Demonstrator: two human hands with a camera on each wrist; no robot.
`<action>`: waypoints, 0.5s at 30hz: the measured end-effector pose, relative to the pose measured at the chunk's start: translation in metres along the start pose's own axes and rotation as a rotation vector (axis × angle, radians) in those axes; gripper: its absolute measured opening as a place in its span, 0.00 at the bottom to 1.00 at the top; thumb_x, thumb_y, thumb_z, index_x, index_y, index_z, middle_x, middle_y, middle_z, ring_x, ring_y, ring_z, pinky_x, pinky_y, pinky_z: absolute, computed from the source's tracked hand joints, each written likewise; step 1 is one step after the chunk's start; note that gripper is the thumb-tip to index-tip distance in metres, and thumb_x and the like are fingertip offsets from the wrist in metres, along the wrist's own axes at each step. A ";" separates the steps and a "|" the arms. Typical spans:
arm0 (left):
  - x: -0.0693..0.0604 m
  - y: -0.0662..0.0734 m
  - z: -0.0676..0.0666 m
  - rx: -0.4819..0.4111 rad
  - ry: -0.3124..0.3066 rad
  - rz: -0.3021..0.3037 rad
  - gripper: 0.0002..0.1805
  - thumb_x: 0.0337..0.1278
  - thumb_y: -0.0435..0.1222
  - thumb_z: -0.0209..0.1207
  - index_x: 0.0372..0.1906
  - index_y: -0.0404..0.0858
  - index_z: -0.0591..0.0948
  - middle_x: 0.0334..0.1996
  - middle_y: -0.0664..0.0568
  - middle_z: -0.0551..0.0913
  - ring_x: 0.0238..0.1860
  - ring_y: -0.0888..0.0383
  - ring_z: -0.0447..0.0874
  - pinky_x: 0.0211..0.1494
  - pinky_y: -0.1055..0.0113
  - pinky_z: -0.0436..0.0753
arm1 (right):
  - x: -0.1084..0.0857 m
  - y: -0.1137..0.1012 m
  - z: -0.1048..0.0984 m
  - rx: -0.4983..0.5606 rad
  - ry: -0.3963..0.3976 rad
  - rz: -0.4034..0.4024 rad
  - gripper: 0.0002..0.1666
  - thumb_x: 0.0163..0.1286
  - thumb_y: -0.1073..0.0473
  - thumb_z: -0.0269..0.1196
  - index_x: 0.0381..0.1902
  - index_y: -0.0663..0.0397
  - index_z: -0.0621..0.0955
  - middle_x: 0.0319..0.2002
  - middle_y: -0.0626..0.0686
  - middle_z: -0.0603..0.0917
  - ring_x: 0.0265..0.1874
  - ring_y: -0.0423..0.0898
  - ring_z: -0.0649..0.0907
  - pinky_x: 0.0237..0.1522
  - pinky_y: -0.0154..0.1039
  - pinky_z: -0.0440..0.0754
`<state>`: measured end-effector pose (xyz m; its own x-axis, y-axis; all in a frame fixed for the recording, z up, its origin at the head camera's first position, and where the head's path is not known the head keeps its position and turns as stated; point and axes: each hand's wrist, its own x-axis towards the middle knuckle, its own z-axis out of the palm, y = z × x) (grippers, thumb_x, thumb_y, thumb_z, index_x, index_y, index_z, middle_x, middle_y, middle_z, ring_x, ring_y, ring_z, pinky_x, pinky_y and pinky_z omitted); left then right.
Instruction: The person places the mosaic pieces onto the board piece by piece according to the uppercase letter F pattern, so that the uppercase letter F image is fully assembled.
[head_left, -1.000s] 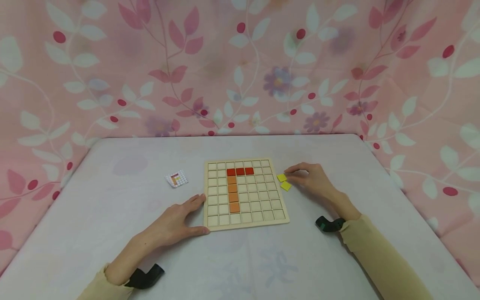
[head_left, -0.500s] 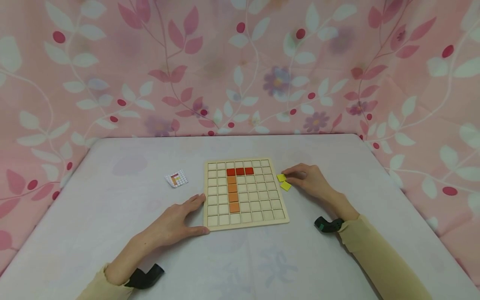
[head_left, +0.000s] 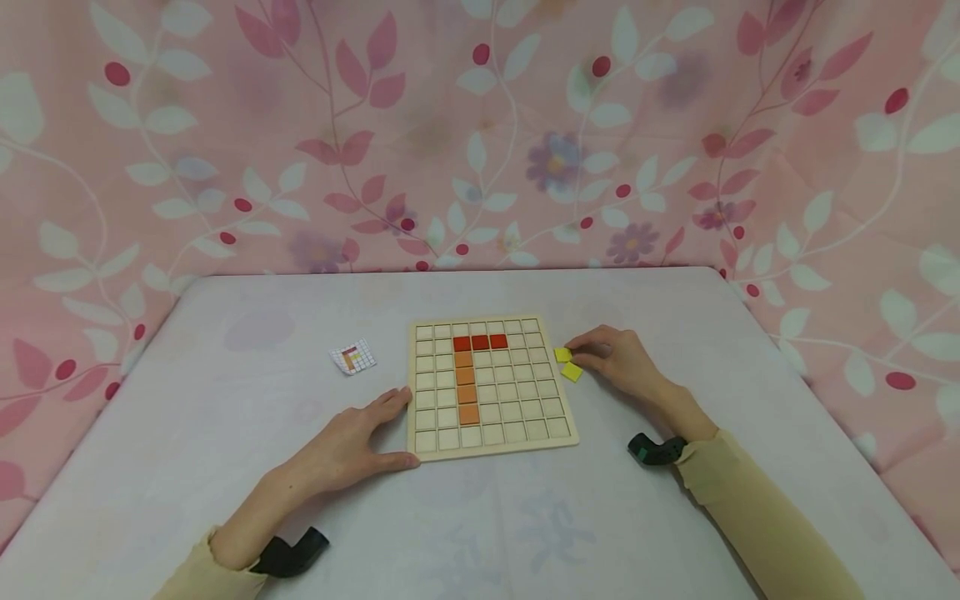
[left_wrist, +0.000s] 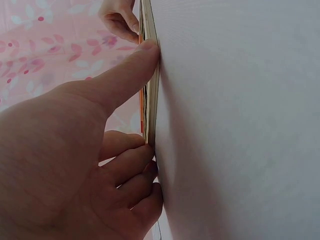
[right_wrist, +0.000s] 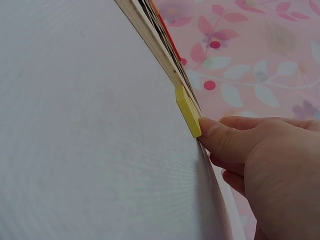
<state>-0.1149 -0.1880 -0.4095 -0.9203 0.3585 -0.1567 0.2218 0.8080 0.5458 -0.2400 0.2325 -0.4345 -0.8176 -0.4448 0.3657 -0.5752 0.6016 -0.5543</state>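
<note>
A square wooden grid board [head_left: 512, 412] lies flat, with red tiles [head_left: 480, 342] in a short row and orange tiles [head_left: 467, 376] in a column below. My left hand [head_left: 337, 450] rests at the board's left side, its thumb at the near corner and its fingertips against the left edge. By the right edge lie two yellow tiles, a farther one [head_left: 562, 356] and a nearer one [head_left: 572, 372]. My right hand [head_left: 626, 362] has index finger and thumb at the farther yellow tile, pinching its right corner. In the right wrist view, the thumb meets a yellow tile [right_wrist: 188, 112].
A small paper card [head_left: 353, 357] printed with a coloured grid pattern lies left of the board, one corner curled. White cloth [head_left: 525, 533] covers the table. Pink floral fabric [head_left: 450, 125] hangs behind it and at both sides. Each wrist wears a black device [head_left: 292, 553].
My right hand has shifted slightly left, bringing index finger and thumb onto the farther yellow tile. The left hand, the board and its tiles have stayed in place.
</note>
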 end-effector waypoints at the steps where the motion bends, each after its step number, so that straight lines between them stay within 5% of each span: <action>1: 0.000 0.000 0.000 0.001 0.000 -0.002 0.54 0.48 0.61 0.69 0.78 0.46 0.62 0.77 0.44 0.61 0.73 0.37 0.63 0.70 0.39 0.67 | 0.000 0.000 0.000 -0.002 -0.001 0.002 0.15 0.56 0.66 0.75 0.43 0.55 0.89 0.40 0.50 0.90 0.45 0.48 0.87 0.52 0.50 0.82; 15: 0.000 0.001 -0.001 0.002 -0.009 -0.018 0.54 0.48 0.62 0.69 0.78 0.47 0.61 0.77 0.45 0.61 0.72 0.36 0.64 0.69 0.37 0.67 | 0.000 0.003 0.002 -0.036 0.015 -0.013 0.15 0.55 0.66 0.76 0.42 0.55 0.89 0.39 0.49 0.90 0.45 0.48 0.87 0.51 0.49 0.82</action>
<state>-0.1149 -0.1878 -0.4087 -0.9211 0.3483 -0.1739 0.2061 0.8152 0.5412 -0.2421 0.2330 -0.4375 -0.8099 -0.4434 0.3839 -0.5865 0.6190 -0.5224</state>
